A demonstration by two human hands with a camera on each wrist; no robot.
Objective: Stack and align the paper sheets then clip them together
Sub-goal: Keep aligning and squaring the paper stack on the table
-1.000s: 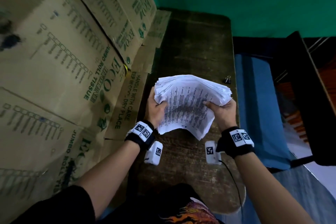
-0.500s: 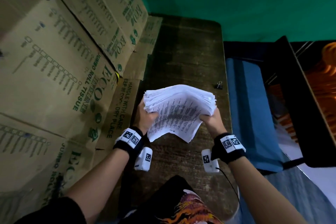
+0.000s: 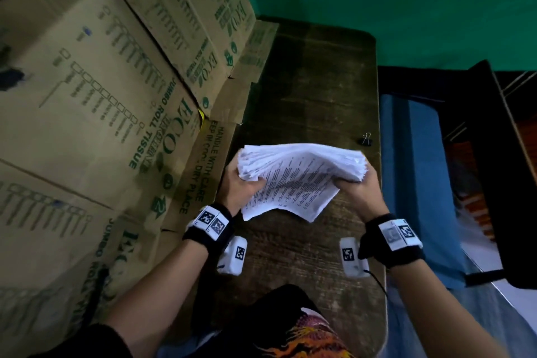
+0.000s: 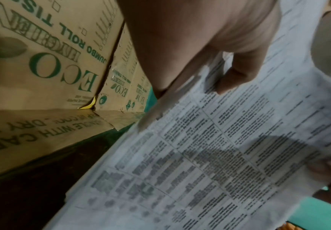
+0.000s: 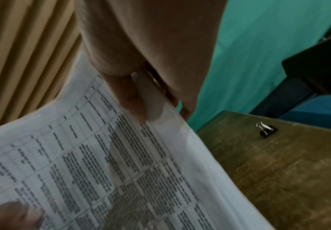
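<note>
Both hands hold one thick stack of paper sheets (image 3: 299, 180) above the wooden table (image 3: 313, 90). The left hand (image 3: 239, 190) grips the left side of the stack, with the thumb on the printed top page and the other fingers under it. The right hand (image 3: 359, 193) grips the right side in the same way: its thumb presses on the top sheet and its fingers curl below. The stack sags a little between the two hands, and its near corner hangs down toward the person.

The step in hand is, I judge, the aligning. The far edges of the sheets look fanned and uneven, so the stack is not yet square and not ready for clipping.

The binder clip (image 3: 366, 139) lies on the table beyond the right hand, near the right edge of the table, apart from the paper. No hand touches it.

The next move probably calls for standing the stack on one edge and tapping it on the table between the hands, with a looser grip so that the sheets can slide level. After that, one hand must keep the stack pinched while the right hand reaches forward for the clip.
</note>
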